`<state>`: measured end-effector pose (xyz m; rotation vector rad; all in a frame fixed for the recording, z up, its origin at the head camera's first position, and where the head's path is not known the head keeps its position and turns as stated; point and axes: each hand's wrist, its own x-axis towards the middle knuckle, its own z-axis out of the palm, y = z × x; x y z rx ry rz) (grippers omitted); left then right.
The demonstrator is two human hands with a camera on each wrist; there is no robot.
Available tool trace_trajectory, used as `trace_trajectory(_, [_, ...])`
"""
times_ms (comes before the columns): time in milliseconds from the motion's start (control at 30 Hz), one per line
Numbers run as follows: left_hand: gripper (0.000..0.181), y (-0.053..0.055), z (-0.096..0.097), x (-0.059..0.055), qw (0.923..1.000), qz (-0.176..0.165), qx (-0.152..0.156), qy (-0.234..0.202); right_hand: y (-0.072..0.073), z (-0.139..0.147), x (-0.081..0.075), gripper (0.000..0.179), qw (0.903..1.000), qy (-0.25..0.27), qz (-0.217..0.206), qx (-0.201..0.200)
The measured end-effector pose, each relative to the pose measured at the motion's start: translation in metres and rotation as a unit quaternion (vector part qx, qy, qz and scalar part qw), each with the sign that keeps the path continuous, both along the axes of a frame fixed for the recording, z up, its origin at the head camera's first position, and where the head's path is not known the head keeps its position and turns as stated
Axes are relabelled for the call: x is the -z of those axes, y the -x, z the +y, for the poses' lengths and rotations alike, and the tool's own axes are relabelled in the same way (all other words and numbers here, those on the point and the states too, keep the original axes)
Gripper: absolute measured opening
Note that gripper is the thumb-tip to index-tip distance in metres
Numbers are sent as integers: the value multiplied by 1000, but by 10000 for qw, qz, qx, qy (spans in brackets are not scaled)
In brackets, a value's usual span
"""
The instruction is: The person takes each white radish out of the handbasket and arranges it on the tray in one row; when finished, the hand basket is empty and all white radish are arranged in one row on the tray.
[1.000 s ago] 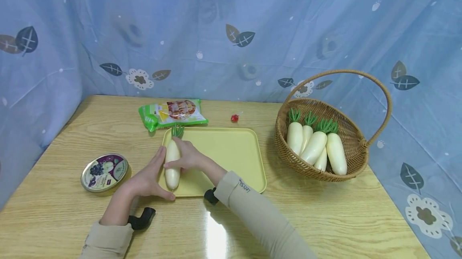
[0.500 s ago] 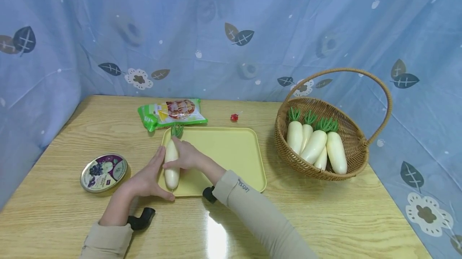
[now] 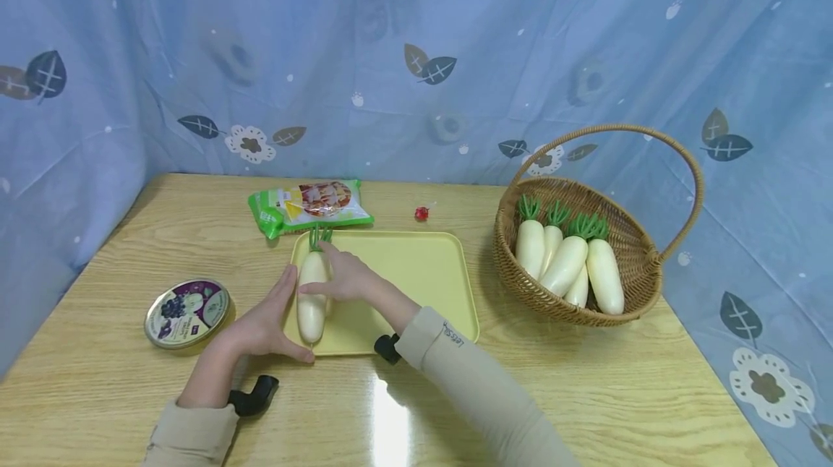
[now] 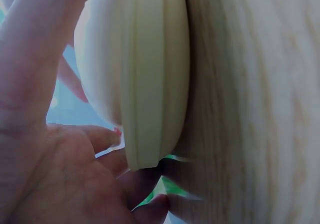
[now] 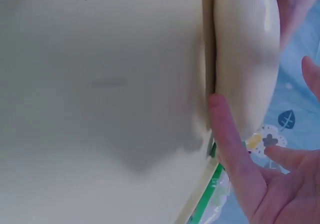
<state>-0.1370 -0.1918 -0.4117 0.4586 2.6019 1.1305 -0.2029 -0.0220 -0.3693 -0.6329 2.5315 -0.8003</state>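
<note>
One white radish (image 3: 312, 297) with green plastic-looking leaves lies lengthwise along the left side of a yellow tray (image 3: 403, 286). Over it spreads my right hand (image 3: 349, 275), with a fingertip near the leaves and the thumb across the body. In the right wrist view this hand's fingers stand apart, one straight digit against the radish (image 5: 247, 59) at its side. My left hand (image 3: 263, 326) rests at the tray's left edge, fingers along the side and thumb stretched to the near corner. The left wrist view has the tray rim (image 4: 145, 84) right at those fingers.
At the right, a wicker basket (image 3: 520, 286) with a tall handle holds several white radishes. Behind the tray lie a green snack bag (image 3: 312, 207) and a small red-wrapped candy (image 3: 421, 213). An oval tin (image 3: 187, 313) sits at the left; a blue curtain hangs behind.
My right hand has loosened from the radish and shifted slightly to the right, its fingers spreading. The radish stays on the tray's left side; my left hand has hardly moved.
</note>
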Motion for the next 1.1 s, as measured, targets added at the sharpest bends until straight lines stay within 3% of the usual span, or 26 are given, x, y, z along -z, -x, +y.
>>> trace_trajectory(433, [140,0,0,0,10000,39,-10,12,-2,29,-6,90,9995,300,-19,116])
trace_trajectory(1100, [141,0,2,-1,9999,58,-85,9,-17,72,-36,87,9985,470,256,-91])
